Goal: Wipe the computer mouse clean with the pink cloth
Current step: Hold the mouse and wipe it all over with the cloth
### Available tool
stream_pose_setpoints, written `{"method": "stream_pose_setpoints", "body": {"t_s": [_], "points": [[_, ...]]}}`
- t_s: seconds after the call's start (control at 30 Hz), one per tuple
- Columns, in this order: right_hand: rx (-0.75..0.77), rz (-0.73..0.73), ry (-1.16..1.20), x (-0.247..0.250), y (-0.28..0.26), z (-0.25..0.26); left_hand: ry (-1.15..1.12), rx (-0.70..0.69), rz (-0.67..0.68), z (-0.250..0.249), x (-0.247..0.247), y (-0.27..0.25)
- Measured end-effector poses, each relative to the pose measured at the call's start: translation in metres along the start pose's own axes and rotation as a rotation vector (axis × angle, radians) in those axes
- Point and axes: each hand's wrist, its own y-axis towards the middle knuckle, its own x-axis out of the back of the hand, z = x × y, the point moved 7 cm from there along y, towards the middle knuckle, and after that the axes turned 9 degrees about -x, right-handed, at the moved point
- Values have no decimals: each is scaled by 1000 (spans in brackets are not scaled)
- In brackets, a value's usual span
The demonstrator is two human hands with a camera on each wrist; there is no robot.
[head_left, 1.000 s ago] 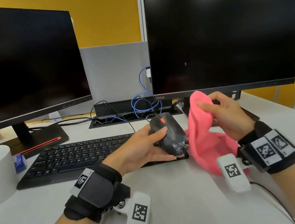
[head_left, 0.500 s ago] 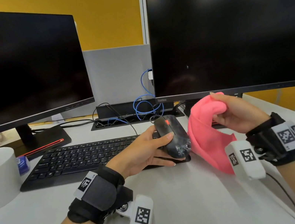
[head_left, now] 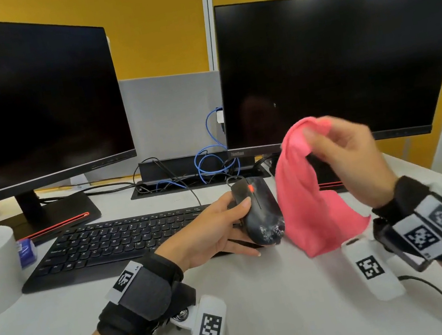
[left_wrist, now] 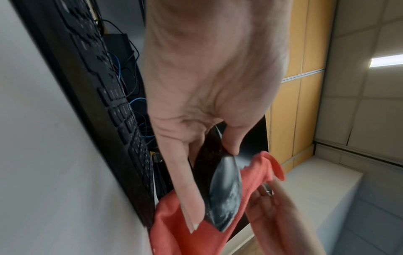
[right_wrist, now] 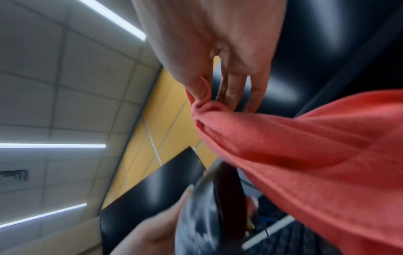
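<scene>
Since the earlier frames, the right hand [head_left: 350, 163] has lifted its pinch of the cloth [head_left: 312, 201] higher, up in front of the right monitor [head_left: 343, 65], while the left hand [head_left: 211, 236] has kept the mouse [head_left: 259, 213] in much the same spot. That left hand grasps the mouse from its left side, thumb on top and fingers beneath, so it sits raised off the desk [head_left: 280, 303] at the right end of the keyboard [head_left: 127, 241]. Held this way, its near end, smeared with whitish residue, is turned toward the cloth and open to a wipe. The right hand pinches a bunched top edge of the cloth between thumb and fingertips; the remaining fabric hangs loose just right of the mouse, its lower corner reaching down toward the desk. Lifting probably shakes out a usable face before pressing it on. Wiping looks not yet begun, as the residue is plainly there. The mouse cord [head_left: 233, 179] runs to the far side, which limits how freely it can be turned.
</scene>
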Motion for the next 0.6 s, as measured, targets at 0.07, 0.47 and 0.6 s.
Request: {"method": "stream_pose_setpoints", "body": {"t_s": [0.07, 0.47, 0.6], "points": [[-78, 115, -71, -20, 0, -14, -29, -1, 20, 0, -3, 0], [124, -228, -705, 45, 40, 34, -58, -10, -17, 0, -1, 1], [75, -81, -1075, 28, 51, 38, -54, -8, 5, -1, -3, -1]]}}
